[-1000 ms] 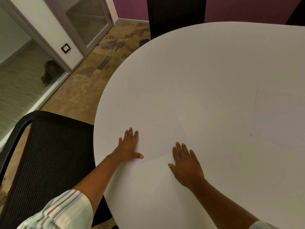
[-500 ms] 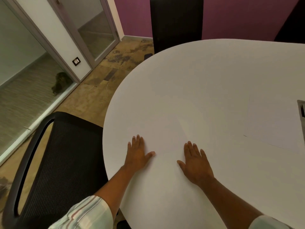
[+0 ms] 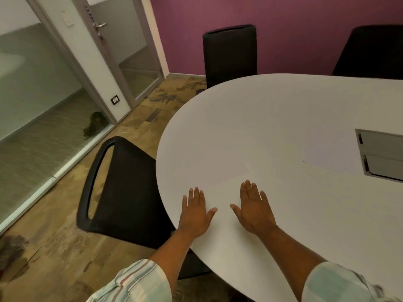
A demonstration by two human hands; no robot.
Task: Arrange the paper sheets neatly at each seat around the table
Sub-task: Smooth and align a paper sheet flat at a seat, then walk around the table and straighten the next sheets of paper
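A white paper sheet (image 3: 213, 164) lies flat on the white oval table (image 3: 272, 110), near its left edge and in front of a black mesh chair (image 3: 124, 188). It is hard to tell from the tabletop; only its near right corner and near edge show clearly. My left hand (image 3: 195, 212) and my right hand (image 3: 254, 208) rest palm down on the table, fingers spread, just short of that near edge. Neither holds anything. A second white sheet (image 3: 331, 158) lies farther right.
A grey cable box lid (image 3: 380, 155) is set into the table beside the second sheet. Black chairs stand at the far side (image 3: 229, 55) and the far right (image 3: 370, 51). Glass partitions and a door (image 3: 122, 51) run along the left, with purple wall behind.
Both hands have slid back toward me, from on the sheet to just off its near edge, and sit closer together. The view has tilted up and shows more of the room.
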